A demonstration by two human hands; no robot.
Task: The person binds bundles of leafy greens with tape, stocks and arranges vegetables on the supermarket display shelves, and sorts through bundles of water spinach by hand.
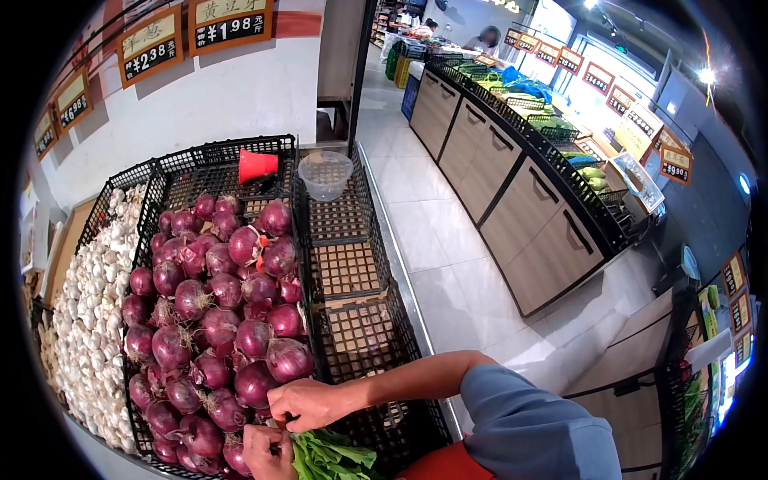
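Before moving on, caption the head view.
Left hand and right hand hold leafy greens beside purple onions in a black plastic crate.

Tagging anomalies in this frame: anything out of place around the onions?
Yes: a red object lies at the onion crate's far end, and a clear tub sits at the neighbouring crate's far end. Neither is produce, so both look odd.

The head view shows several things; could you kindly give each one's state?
Left hand, curled
Right hand, curled
Leafy greens, apparently held at one end
Red onions, heaped
Garlic, heaped
Red container, apparently on its side
Clear tub, upright, open
Cabinet doors, shut
Price signs, hanging
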